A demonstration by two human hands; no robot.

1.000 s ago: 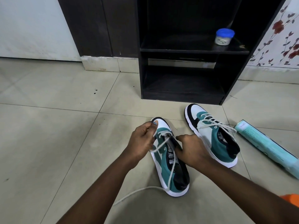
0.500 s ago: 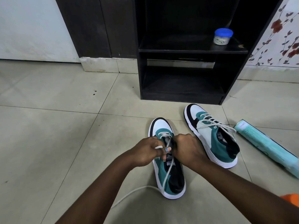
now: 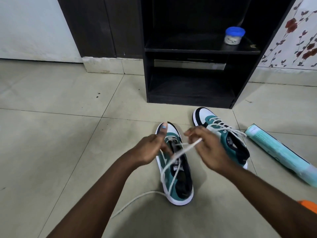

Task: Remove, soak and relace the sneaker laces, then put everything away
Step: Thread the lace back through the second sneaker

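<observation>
The tiled floor (image 3: 51,152) carried a half-laced teal sneaker (image 3: 178,182) beneath both hands, its laced mate (image 3: 221,134) just beyond the right hand (image 3: 209,150), a teal box (image 3: 281,155) farther right, and a dark shelf unit (image 3: 188,93) ahead.

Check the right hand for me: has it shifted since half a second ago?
Yes. The right hand has drawn the lace up and rightward, away from the near sneaker, and now overlaps the far sneaker, which stays put.
</observation>
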